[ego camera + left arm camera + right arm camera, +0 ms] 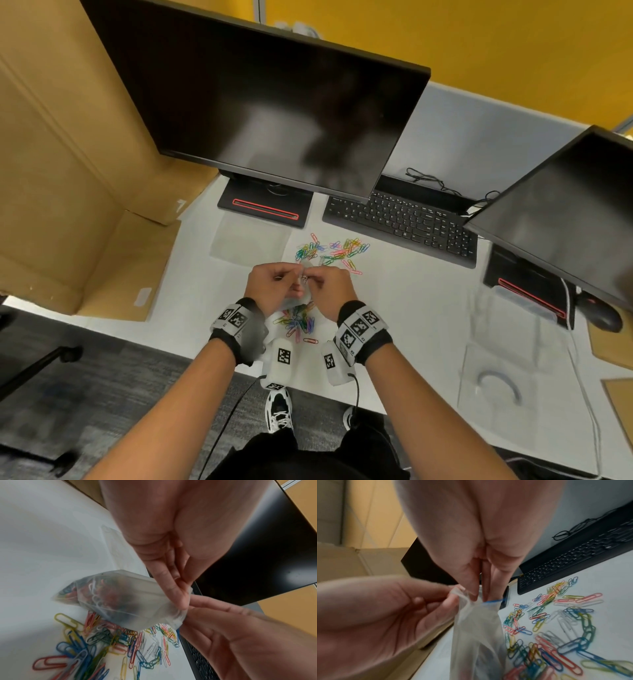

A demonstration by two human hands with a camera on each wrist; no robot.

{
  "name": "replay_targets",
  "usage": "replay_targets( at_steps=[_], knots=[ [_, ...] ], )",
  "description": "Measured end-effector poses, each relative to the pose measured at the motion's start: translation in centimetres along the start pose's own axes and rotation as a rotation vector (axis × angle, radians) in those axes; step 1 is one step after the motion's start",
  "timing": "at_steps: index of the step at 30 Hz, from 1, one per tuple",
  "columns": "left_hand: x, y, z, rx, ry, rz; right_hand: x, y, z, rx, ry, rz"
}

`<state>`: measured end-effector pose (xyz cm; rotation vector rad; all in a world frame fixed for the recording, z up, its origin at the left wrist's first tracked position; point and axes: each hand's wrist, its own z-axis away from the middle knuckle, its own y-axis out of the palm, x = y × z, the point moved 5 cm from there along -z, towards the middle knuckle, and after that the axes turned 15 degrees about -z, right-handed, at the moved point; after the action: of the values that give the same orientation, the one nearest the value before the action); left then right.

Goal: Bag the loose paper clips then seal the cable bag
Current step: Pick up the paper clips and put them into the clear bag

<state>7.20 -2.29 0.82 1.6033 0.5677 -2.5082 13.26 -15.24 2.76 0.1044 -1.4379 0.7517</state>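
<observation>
Both hands, L [270, 284] & R [329, 291], pinch clip bag [120, 599] mouth, apparently above loose clips [106, 646].

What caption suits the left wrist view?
Both hands pinch the mouth of a clip-filled bag above loose paper clips on the desk.

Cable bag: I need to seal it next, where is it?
In the head view, the cable bag lies on the desk at right, near its front edge, before the right monitor's base.

Lighting was even and bright; monitor [274, 113] showed soft glare; wrist views blurred near hands, edges bowed.
</observation>
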Motion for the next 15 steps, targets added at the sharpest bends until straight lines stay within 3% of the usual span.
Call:
replay_targets(
  at_steps=[5,10,12,15],
  knots=[
    [0.1,-1.8,0.2,-0.028,0.012,-0.005,-1.6,-2.5,2.0,-0.087,-0.002,-0.258],
    [0.0,-4.4,0.7,-0.062,0.008,0.071,-9.0,-1.6,6.5,0.178,0.285,0.123],
    [0.3,-5.0,0.8,-0.082,0.004,0.077,-10.3,-0.2,7.5,0.224,0.269,0.14],
    [0.6,-5.4,1.1,-0.085,-0.002,0.1,-10.2,2.0,7.0,0.208,0.123,0.248]
  ],
)
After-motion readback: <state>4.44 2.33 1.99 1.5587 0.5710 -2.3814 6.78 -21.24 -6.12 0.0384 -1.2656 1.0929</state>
